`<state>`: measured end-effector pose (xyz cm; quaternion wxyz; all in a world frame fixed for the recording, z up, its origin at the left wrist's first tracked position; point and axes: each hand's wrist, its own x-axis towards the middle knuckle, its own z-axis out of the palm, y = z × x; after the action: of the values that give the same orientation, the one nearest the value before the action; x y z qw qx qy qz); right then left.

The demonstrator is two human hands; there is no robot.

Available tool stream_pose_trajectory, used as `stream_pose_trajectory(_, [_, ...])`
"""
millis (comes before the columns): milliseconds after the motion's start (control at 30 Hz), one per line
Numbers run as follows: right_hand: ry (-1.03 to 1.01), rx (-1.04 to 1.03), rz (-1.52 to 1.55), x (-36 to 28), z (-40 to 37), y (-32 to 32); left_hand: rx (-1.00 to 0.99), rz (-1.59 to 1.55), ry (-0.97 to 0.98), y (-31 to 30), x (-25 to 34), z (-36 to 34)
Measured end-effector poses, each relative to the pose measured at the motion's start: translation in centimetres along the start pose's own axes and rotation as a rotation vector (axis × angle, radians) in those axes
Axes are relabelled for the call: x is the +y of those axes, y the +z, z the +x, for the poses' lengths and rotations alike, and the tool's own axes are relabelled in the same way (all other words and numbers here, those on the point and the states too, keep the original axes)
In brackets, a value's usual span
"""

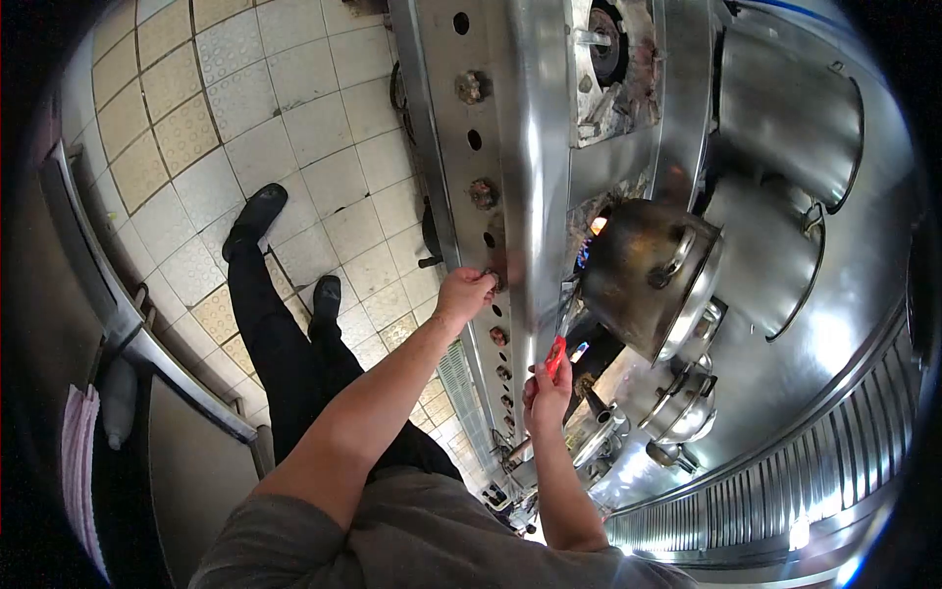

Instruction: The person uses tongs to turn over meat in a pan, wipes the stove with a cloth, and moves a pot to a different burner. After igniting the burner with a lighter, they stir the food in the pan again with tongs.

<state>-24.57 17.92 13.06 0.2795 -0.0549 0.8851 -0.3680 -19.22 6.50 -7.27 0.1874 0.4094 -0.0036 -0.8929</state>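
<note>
My left hand [465, 293] is closed around a control knob on the front panel of the steel stove [530, 128]. My right hand [546, 393] grips a red stick lighter [556, 355], whose tip points toward the burner under a darkened metal pot [643, 275]. A small orange and blue flame [593, 228] shows at that pot's base. More knobs [482, 191] run in a row along the panel on both sides of my left hand.
Two tall stainless stockpots [785, 108] [770, 260] stand at the back of the stove. Smaller lidded pots [679, 404] sit beside the lit burner, and an uncovered burner [613, 49] lies farther along. My legs and black shoes [257, 216] stand on the tiled floor [245, 108].
</note>
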Motion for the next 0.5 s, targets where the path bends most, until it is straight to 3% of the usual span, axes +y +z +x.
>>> stream_pose_trajectory(267, [-0.007,-0.054,0.029,1.0,-0.3,-0.3,0.01,-0.051,-0.048,0.0,0.1,-0.4])
stream_pose_trajectory(500, [-0.026,-0.044,-0.03,2.7,-1.5,-0.3,0.086,0.252,0.136,0.2,-0.3,-0.5])
